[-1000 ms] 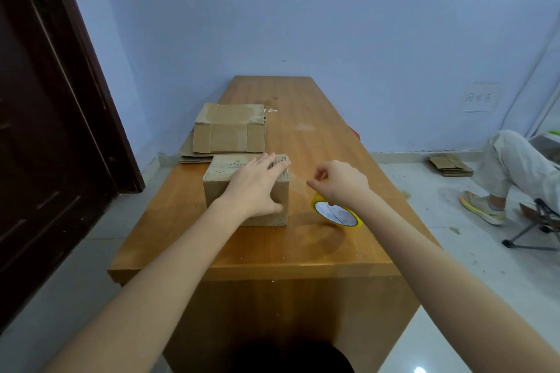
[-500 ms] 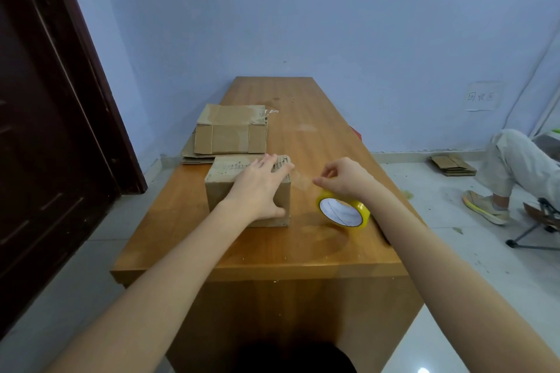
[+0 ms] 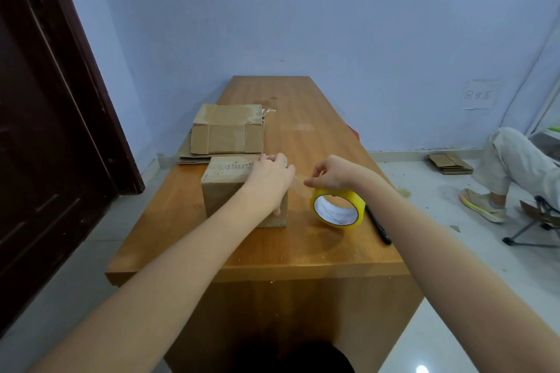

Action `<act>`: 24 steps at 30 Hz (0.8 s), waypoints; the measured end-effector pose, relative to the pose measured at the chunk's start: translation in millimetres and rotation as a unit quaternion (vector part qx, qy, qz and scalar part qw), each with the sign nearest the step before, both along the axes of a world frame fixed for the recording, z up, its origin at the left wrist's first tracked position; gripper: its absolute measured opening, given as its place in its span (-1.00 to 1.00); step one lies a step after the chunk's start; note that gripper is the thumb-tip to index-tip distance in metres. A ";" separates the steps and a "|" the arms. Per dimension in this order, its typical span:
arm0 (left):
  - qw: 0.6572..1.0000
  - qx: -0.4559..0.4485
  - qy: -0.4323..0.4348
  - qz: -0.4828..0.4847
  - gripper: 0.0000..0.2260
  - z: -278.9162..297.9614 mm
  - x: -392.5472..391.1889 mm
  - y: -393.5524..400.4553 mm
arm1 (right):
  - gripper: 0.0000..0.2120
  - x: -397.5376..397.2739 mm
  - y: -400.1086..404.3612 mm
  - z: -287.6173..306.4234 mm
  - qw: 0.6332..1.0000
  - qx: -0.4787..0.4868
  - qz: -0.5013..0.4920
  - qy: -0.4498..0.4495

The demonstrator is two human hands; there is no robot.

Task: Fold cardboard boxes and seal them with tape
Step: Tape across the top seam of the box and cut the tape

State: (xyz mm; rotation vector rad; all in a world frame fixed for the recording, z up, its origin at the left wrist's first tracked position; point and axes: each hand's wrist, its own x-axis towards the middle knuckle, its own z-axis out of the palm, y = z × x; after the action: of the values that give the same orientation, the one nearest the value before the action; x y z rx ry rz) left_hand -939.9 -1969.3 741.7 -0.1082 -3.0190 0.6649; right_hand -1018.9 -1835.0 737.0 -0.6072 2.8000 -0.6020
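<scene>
A small folded cardboard box (image 3: 224,191) stands on the wooden table (image 3: 272,251). My left hand (image 3: 269,179) lies over the box's top right corner, fingers on the top and thumb down the near face. Just right of it, my right hand (image 3: 330,174) pinches a clear strip of tape (image 3: 298,183) stretched between the box edge and the hand. The yellow tape roll (image 3: 336,207) sits tilted directly under that hand, its white core facing me.
Flattened cardboard boxes (image 3: 227,133) are stacked behind the folded box. A black pen-like tool (image 3: 378,225) lies right of the roll. A dark door (image 3: 45,130) is at the left. A seated person's leg (image 3: 512,166) and more cardboard (image 3: 450,163) are on the floor at right.
My right hand has risen slightly, pulling the strip out of the roll, which has tipped up. The black tool is uncovered. My left hand stays on the box.
</scene>
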 end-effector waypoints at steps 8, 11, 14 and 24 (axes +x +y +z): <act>1.000 -0.003 0.003 -0.001 -0.30 -4.8 -0.6 -1.0 | -0.81 11.5 2.9 -15.4 0.997 -0.024 -0.054 0.057; 1.000 -0.012 0.004 -0.003 -0.29 -5.9 -1.1 -1.4 | -0.82 19.0 1.3 -17.3 0.993 -0.022 -0.069 0.090; 1.000 -0.021 -0.002 0.004 -0.29 -7.9 -3.1 -0.3 | -0.83 25.0 -0.6 -20.3 0.991 -0.026 -0.080 0.109; 1.000 -0.013 0.001 -0.009 0.00 -9.9 -4.1 -13.2 | -0.81 27.9 54.1 -27.5 0.982 -0.080 -0.115 0.122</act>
State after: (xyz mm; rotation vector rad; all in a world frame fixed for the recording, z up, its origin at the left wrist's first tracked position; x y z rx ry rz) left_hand -944.0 -1982.5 731.8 -0.1350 -3.0052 0.7021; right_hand -991.0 -1780.9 709.4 -0.4117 3.1018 -0.8591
